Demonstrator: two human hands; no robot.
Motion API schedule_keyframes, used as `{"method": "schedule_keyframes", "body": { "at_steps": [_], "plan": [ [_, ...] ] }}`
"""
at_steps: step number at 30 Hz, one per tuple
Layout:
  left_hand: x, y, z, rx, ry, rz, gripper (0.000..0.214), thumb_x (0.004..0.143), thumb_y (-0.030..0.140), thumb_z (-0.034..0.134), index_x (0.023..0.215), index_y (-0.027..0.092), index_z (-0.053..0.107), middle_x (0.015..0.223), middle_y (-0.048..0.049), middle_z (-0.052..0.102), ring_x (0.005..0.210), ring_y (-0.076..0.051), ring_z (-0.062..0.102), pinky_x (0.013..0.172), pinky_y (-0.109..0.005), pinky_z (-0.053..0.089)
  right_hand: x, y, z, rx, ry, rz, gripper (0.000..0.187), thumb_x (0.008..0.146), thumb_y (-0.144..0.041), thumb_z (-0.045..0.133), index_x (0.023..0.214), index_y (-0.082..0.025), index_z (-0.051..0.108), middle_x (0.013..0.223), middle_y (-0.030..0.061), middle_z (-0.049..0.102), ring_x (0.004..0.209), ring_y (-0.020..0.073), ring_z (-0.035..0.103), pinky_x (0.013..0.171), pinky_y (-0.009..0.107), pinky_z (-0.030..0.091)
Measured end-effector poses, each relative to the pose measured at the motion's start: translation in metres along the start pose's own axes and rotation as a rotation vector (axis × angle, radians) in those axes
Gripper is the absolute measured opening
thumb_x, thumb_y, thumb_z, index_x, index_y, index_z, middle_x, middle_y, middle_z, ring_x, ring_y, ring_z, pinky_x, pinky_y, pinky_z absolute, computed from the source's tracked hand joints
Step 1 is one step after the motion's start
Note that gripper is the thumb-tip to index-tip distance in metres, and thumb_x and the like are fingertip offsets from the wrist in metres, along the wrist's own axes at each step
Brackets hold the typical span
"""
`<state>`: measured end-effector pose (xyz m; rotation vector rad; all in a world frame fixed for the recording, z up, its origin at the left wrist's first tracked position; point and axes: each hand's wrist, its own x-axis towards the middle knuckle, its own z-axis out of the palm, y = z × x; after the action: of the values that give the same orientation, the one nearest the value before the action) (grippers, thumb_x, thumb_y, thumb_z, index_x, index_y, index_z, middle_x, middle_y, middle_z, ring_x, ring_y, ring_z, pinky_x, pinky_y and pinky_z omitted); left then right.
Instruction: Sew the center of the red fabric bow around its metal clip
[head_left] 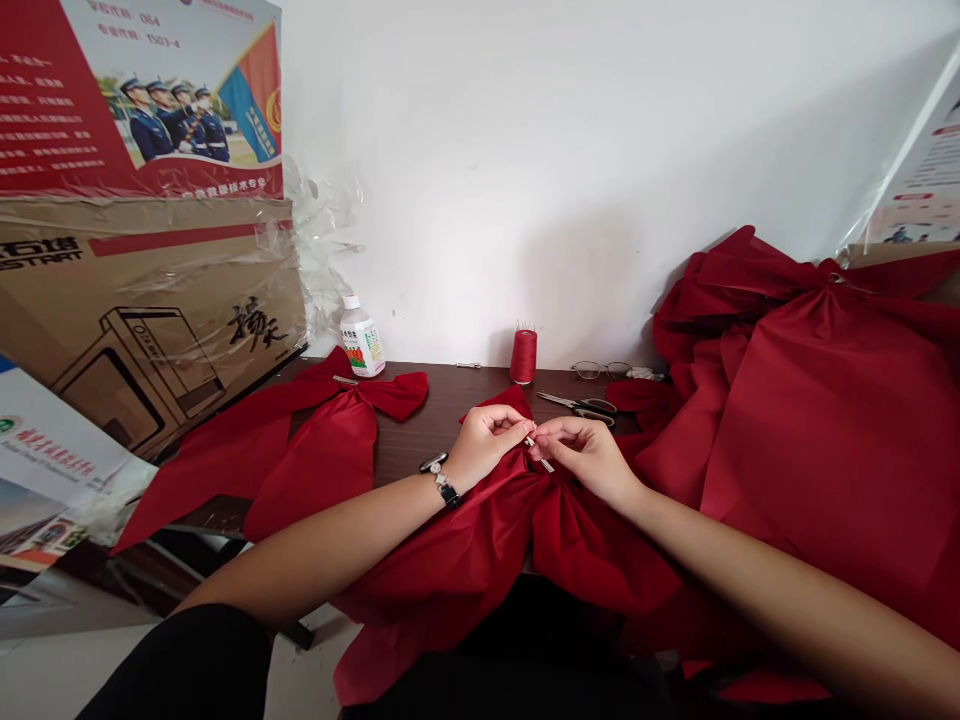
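Head view: left hand (pixel 480 445) and right hand (pixel 589 455) meet fingertip to fingertip, thumb and forefinger of each pinched at the upper end of a small metal clip (pixel 549 466). Cannot tell whether thread or a needle lies between them. Clip sits at the gathered middle of a red fabric bow (pixel 480 540), which hangs over the near edge of the dark surface (pixel 405 450).

Risks, as judged: the clip is small, so a loose pinch could let it slip into the folds. Slick-looking cloth hanging unsupported might drag the gather askew. Needles (pixel 526 326) stand points-up in the red thread spool (pixel 523 358); a careless reach could prick. Scissors (pixel 581 406) lie just beyond the right hand, close to the cloth; a snagged fold may pull them along. The glasses (pixel 600 370) behind could get knocked.

Writing: poster (pixel 45 120), upper left, carries "064" and "t503-4" after Chinese headings. Carton (pixel 172 250) below: "ESTART", cut at frame edge, plus brush-style characters, apparently 扬天. White-capped bottle (pixel 362 338) has a carrot-like picture on its label; its characters too small to read surely.
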<state>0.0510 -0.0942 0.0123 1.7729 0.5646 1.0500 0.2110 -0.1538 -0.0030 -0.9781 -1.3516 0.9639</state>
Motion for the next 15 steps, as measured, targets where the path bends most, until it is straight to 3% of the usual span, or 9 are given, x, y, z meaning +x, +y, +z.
{"method": "schedule_keyframes", "body": {
  "at_steps": [15],
  "plan": [
    [-0.0006, 0.0011, 0.0003, 0.017, 0.005, -0.014, 0.022, 0.077, 0.033, 0.065, 0.067, 0.013, 0.065, 0.052, 0.0015, 0.057, 0.048, -0.007, 0.047, 0.052, -0.021, 0.040, -0.0002, -0.0036, 0.0006, -0.041, -0.009, -0.035, 0.032, 0.070, -0.046, 0.075, 0.077, -0.016, 0.068, 0.069, 0.0054, 0.072, 0.065, 0.0158, 0.068, 0.067, 0.029, 0.056]
  ]
}}
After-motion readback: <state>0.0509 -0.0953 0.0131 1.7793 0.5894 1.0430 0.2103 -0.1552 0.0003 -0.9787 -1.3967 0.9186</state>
